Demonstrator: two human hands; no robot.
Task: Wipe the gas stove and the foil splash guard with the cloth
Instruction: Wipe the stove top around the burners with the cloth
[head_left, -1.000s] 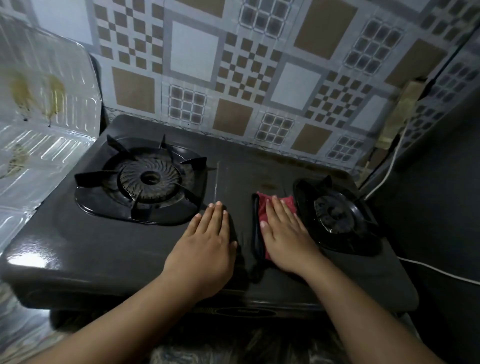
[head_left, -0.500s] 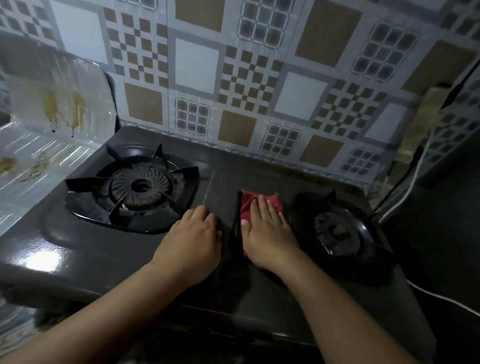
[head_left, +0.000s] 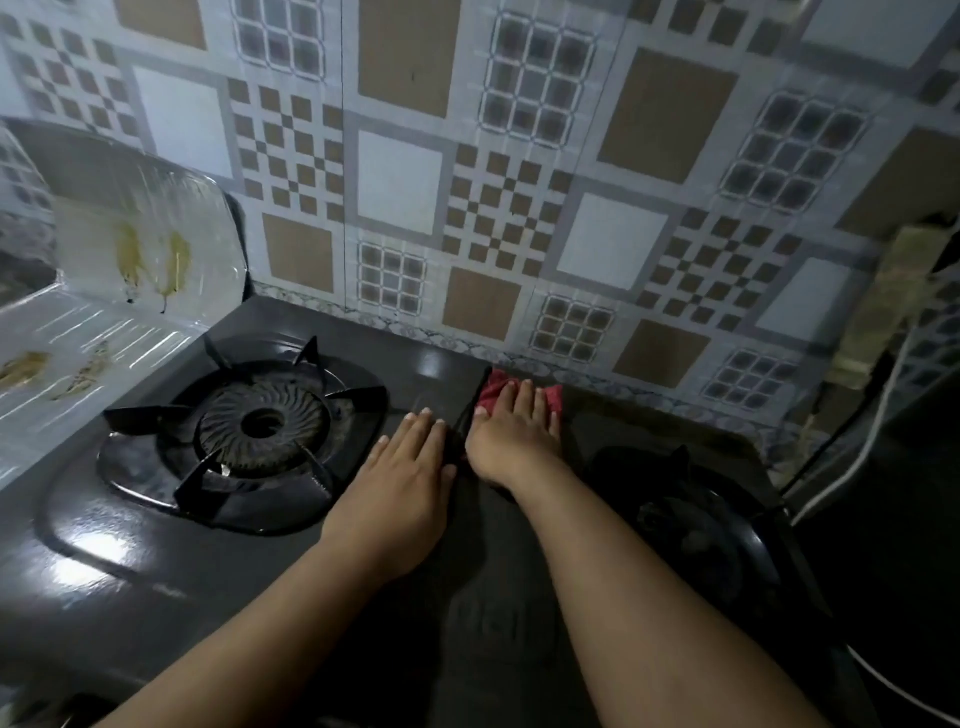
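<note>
Across the upper half of the frame we see a wall of patterned tiles (head_left: 519, 171) in brown, grey and white squares. Below it, filling the lower part, lies the glossy black two-burner gas stove (head_left: 130, 551), its top catching a bright reflection at lower left. At the left edge stands the silvery foil splash guard (head_left: 150, 234), bent into an upright panel and a sloping panel, both marked with yellowish-brown stains. The left burner with its black pronged pan support (head_left: 260, 426) sits left of centre; the right burner (head_left: 691, 525) lies in shadow at lower right. A white cable (head_left: 878, 415) runs down the right edge. Our left hand (head_left: 400, 483) rests flat on the stove top beside the left burner, fingers straight and together. Our right hand (head_left: 511, 431), just beside it, presses with straight fingers on the small red cloth (head_left: 493, 392), which lies on the stove's back centre, near the tiled wall.
</note>
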